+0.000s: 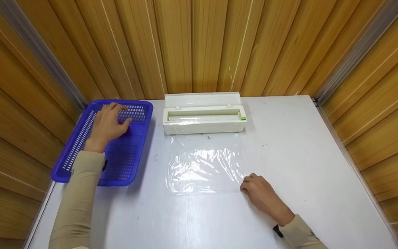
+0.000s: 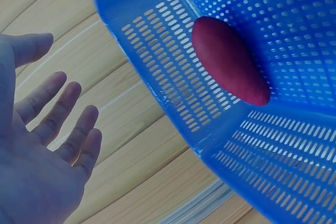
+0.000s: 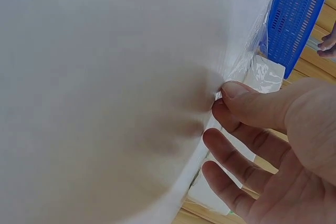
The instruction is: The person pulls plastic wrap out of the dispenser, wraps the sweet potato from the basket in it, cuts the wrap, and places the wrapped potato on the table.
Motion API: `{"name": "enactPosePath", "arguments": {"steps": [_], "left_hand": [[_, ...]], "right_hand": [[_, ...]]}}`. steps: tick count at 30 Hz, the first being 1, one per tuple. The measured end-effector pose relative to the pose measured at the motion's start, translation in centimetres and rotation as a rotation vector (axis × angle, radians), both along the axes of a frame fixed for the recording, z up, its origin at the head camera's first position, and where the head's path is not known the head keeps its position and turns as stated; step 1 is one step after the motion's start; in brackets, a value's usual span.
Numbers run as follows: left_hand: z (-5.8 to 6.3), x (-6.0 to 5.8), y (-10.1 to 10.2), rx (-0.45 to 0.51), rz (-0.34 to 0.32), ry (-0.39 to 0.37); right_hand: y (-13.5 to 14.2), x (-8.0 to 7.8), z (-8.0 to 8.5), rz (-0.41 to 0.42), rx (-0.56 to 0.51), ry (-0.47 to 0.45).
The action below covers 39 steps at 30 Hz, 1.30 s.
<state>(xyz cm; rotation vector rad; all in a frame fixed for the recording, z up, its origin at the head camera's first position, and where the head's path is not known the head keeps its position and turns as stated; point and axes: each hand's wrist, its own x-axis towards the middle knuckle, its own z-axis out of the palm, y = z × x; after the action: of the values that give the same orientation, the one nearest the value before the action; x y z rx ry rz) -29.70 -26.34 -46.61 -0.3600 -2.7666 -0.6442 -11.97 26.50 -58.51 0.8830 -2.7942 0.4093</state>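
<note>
Head view, white box (image 1: 204, 128) beyond film (image 1: 202, 169), blue basket (image 1: 141, 148)

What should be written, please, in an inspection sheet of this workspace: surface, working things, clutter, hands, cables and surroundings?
Surface: white wood-grained table.
Working things: clear, shiny plastic film before an open white rectangular box; dark-red oval object inside a blue perforated plastic basket.
Clutter: few small dark specks.
Hands: left hand open over the basket, apart from the oval object in the left wrist view; right hand pinches the film's edge.
Cables: nothing seen.
Surroundings: brown wood-look panels, grey corner strips.
</note>
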Motion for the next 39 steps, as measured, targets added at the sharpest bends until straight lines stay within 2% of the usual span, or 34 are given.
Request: {"name": "enactPosePath", "arguments": {"steps": [10,21,30,39], "left_hand": [[-2.0,-1.1,-0.6,-0.004,0.013,0.004],[-3.5,-1.1,-1.0,-0.03,0.032,-0.019],[-4.5,-1.1,-1.7,-0.067,0.029,-0.129],[-4.8,-1.0,-2.2,-0.106,0.021,-0.244]], "right_hand": [[0.0,0.2,0.1,-0.012,-0.002,0.01],[-0.1,0.2,-0.1,-0.017,-0.003,0.039],[-0.2,0.2,0.2,-0.025,0.002,0.028],[0.0,0.4,0.3,-0.032,0.008,0.008]]}}
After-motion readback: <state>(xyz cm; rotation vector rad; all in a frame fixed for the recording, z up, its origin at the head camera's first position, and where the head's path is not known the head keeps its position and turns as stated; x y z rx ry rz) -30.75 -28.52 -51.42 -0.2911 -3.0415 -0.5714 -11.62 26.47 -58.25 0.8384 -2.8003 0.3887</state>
